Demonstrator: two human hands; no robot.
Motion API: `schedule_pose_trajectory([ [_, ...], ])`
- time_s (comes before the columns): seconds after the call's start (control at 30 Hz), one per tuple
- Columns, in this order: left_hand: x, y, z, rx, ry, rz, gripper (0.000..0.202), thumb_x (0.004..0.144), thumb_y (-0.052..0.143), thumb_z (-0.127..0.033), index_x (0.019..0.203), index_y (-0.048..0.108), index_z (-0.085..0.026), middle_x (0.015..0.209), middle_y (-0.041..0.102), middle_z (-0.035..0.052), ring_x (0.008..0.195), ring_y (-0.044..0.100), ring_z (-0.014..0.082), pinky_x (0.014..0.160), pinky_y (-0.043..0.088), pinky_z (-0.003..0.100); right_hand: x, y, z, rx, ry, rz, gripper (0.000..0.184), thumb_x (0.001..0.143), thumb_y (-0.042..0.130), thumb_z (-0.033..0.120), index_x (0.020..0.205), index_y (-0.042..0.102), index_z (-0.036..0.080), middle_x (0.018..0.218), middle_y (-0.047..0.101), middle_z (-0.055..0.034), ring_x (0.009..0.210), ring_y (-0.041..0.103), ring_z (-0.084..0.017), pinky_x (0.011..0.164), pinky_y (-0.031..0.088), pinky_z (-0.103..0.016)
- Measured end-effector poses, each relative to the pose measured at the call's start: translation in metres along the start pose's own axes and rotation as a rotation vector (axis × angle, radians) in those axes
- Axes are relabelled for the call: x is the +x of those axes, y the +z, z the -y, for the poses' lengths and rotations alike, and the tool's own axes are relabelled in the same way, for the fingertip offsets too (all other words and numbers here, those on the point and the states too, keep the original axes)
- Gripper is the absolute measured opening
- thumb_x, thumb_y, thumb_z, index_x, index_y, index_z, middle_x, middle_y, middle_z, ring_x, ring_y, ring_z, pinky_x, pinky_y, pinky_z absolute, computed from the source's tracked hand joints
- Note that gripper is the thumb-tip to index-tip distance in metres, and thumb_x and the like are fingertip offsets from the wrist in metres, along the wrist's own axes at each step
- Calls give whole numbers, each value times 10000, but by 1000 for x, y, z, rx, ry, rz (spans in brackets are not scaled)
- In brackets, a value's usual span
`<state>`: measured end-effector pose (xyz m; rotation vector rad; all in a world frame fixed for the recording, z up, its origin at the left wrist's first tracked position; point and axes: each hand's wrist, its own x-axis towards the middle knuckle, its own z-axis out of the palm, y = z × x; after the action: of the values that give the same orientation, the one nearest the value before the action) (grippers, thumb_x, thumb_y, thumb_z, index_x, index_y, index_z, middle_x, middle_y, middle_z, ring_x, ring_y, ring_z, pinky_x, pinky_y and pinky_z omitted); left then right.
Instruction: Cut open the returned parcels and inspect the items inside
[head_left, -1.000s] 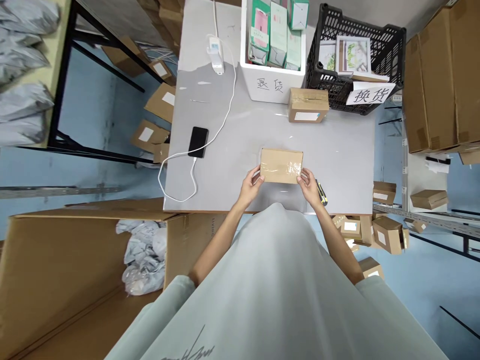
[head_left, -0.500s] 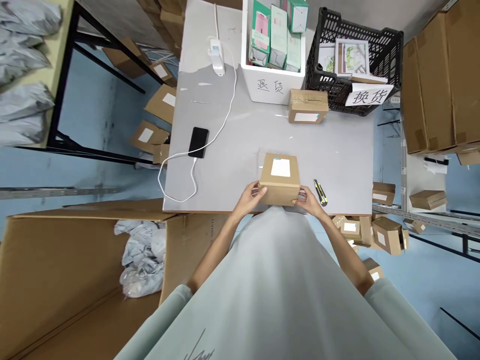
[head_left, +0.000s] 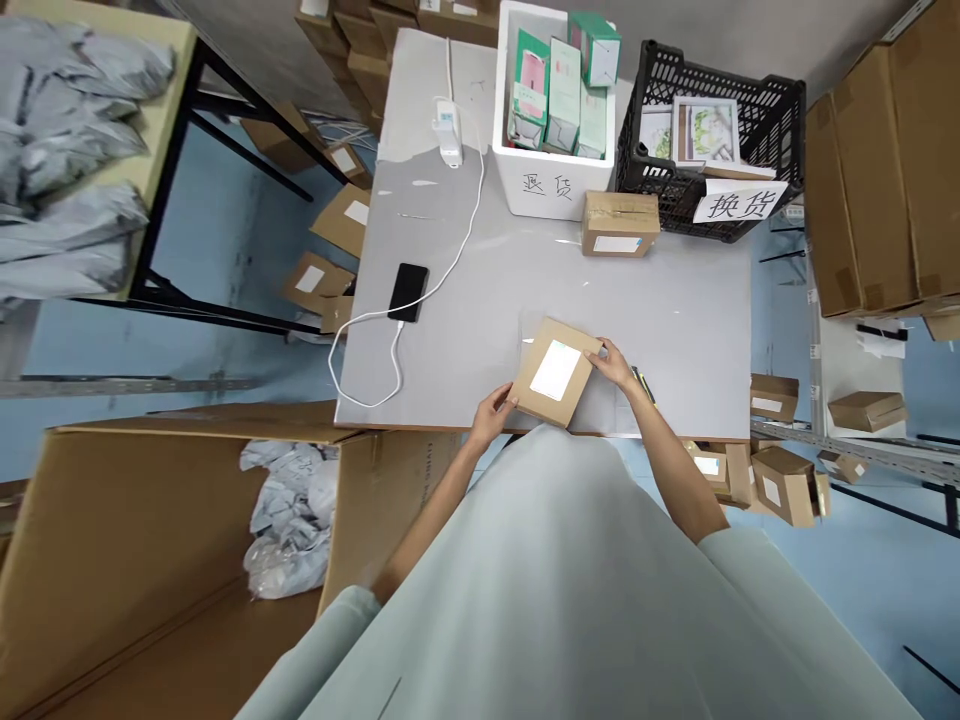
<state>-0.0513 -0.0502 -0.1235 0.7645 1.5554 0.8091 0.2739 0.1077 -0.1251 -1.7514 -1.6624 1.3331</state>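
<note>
A small brown cardboard box (head_left: 536,362) with a white label on its top is turned at an angle near the table's front edge. My left hand (head_left: 491,414) grips its lower left corner, fingers closed against the cardboard. On the opposite side, my right hand (head_left: 612,364) holds the upper right corner. A yellow and black utility knife (head_left: 642,384) lies just right of the box, partly covered by my right forearm. The box's underside is hidden.
The grey table (head_left: 480,290) carries a phone (head_left: 408,292) on a white cable, a power strip (head_left: 448,134), a taped carton (head_left: 620,224), a white bin (head_left: 555,191) of green boxes and a black crate (head_left: 712,130). A large open carton (head_left: 150,540) stands at lower left.
Between my hands the cardboard box has turned clockwise. My right hand has moved up to its far corner, while my left hand has dropped lower. The view has shifted slightly.
</note>
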Motion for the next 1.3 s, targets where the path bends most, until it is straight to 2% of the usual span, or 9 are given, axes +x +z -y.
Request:
schedule_pose_trajectory([
  [0.13,2,13,5,-72,-157,-116,722,965,842,-662,1472,740,-158,1565,750,239,1480,716,416,1253,604,598,-3,-3,-1,26,107,30,691,894,793,687,1369,723,190,1364,818,-153,974,800,-256,1076,671,-496],
  [0.2,8,17,3,-41,-126,-129,711,980,828,-666,1470,746,-156,1528,770,234,1445,734,420,1233,616,607,-12,-7,-4,73,108,20,639,883,793,635,1343,691,204,1324,818,-135,921,792,-245,1018,687,-487],
  [0.4,37,13,-26,169,297,-112,756,978,839,-614,1591,684,-199,1825,502,232,1680,528,439,1294,568,605,-38,-21,-16,205,37,-83,509,863,757,572,1233,602,260,1581,705,-184,1089,797,-240,1040,677,-455],
  [0.57,41,2,-45,401,524,-21,465,1020,796,-424,1459,779,-273,1848,502,127,1659,566,394,1334,546,583,-64,-12,-17,144,96,-47,241,893,665,463,1018,601,266,1269,823,-149,1212,794,-278,1073,665,-451],
  [0.67,36,1,-45,459,534,-25,362,1034,757,-365,1381,807,-274,1808,553,126,1618,610,395,1279,594,582,-79,-6,-18,51,115,-22,204,940,597,383,1079,677,258,1243,839,-131,1199,797,-258,1087,659,-425],
  [0.77,33,4,-44,455,528,-62,330,1052,745,-391,1354,805,-269,1784,581,133,1600,628,388,1241,618,575,-89,-14,-26,-126,184,-62,351,992,557,320,1270,739,209,1419,801,-175,1319,747,-277,1183,601,-427],
  [0.93,41,12,-49,375,508,-145,286,1114,658,-417,1284,813,-246,1697,648,160,1478,720,340,1165,673,536,-95,-41,-53,-396,460,-233,522,1009,573,237,1499,670,87,1548,678,-280,1484,607,-362,1276,470,-471],
  [1.03,49,13,-55,342,530,-176,295,1112,649,-396,1317,796,-243,1614,699,166,1437,739,323,1117,701,512,-95,-46,-65,-503,572,-246,511,1004,644,248,1488,684,87,1517,669,-277,1426,636,-360,1203,494,-431],
  [1.3,58,11,-61,329,507,-209,357,1075,680,-373,1402,758,-253,1487,759,130,1217,814,277,1071,718,485,-93,-44,-59,-572,539,-173,318,1034,660,277,1301,780,153,1345,759,-203,1181,763,-301,1010,566,-366],
])
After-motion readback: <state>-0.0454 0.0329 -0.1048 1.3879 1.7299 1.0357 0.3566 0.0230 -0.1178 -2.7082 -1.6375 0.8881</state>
